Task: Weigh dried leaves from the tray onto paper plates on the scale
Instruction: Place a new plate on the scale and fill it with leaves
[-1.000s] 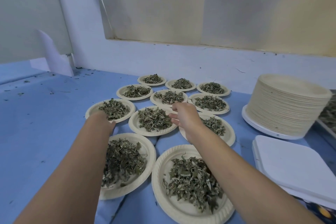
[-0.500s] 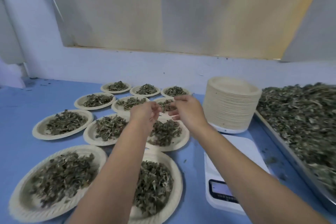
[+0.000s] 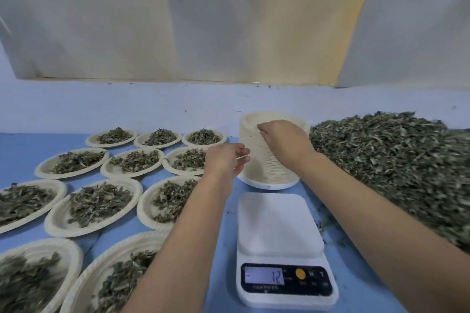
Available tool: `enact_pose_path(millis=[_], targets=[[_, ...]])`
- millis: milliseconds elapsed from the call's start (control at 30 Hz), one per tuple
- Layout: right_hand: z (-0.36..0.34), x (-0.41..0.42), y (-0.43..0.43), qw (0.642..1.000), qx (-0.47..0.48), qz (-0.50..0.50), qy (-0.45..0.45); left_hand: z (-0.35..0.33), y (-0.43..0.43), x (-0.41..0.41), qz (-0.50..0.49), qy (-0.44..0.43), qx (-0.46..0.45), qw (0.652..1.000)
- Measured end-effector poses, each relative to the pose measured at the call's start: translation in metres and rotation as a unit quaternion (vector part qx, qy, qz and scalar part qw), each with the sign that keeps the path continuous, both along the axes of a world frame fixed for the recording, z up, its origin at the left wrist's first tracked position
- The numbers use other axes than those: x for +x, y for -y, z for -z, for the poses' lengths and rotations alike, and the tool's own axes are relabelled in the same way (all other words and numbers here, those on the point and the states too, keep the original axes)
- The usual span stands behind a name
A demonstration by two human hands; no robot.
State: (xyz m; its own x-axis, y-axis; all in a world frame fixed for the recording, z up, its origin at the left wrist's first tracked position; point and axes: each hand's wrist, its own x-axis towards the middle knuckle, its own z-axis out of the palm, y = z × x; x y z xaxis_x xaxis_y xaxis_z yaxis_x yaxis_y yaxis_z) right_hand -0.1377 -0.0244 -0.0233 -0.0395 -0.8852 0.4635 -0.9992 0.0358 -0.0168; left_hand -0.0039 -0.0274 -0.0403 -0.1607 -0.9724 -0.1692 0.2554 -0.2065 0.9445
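The stack of paper plates (image 3: 269,165) stands at 12 o'clock from the scale (image 3: 277,221), just beyond its bare platform. The right hand (image 3: 282,140) rests on top with its fingers curled down over the top plate's near rim. The left hand (image 3: 223,160) reaches in from 9 o'clock with fingers loosely spread and thumb apart; I cannot tell if they touch the stack's side. The dried leaves (image 3: 394,165) are heaped at 3 o'clock, and filled plates (image 3: 99,206) cover the blue table (image 3: 25,150) at 9 o'clock. The likeliest slip is two nested plates lifting as one, which would skew every weight taken after. A forearm could also brush leaves off a filled plate. The display (image 3: 264,276) reads "12" behind a small dash, though nothing sits on the platform, so it probably needs zeroing. Two buttons seem marked "M" and "T"; the finer print is too blurred to read, and no brand shows.
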Motion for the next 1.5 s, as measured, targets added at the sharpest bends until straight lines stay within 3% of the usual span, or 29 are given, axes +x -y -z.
enact_pose_path(millis=[433, 633, 867, 933, 1033, 1100, 1167, 1233, 1333, 1400, 1500], targets=[[0.008, -0.001, 0.005, 0.993, -0.115, -0.024, 0.020, 0.004, -0.003, -0.004, -0.084, -0.025, -0.038, 0.995], [0.012, 0.015, -0.028, 0.955, -0.229, -0.186, -0.010, -0.006, -0.007, 0.001, -0.102, -0.059, -0.088, 0.989], [0.036, 0.019, -0.062, 0.948, -0.195, -0.242, -0.066, 0.004, -0.016, 0.027, -0.146, -0.044, -0.105, 0.983], [0.040, 0.019, -0.070, 0.959, -0.165, -0.229, 0.020, 0.009, -0.021, 0.030, -0.152, -0.034, -0.099, 0.983], [0.041, 0.015, -0.081, 0.952, -0.145, -0.126, 0.239, 0.019, -0.029, 0.035, -0.143, -0.033, -0.090, 0.985], [0.040, 0.012, -0.090, 0.888, -0.077, -0.090, 0.444, 0.025, -0.034, 0.038, -0.122, -0.001, -0.088, 0.989], [0.041, 0.007, -0.097, 0.781, -0.062, -0.103, 0.612, 0.029, -0.041, 0.041, -0.083, 0.024, -0.083, 0.993], [0.048, -0.002, -0.097, 0.746, -0.104, -0.071, 0.653, 0.031, -0.045, 0.043, -0.035, 0.039, -0.073, 0.996], [0.054, -0.010, -0.101, 0.736, -0.113, -0.015, 0.667, 0.030, -0.048, 0.047, 0.019, 0.064, -0.065, 0.996], [0.056, -0.013, -0.105, 0.753, -0.096, 0.025, 0.651, 0.029, -0.047, 0.050, 0.038, 0.097, -0.058, 0.993], [0.061, -0.016, -0.104, 0.814, -0.068, 0.062, 0.574, 0.030, -0.047, 0.051, 0.042, 0.135, -0.038, 0.989]])
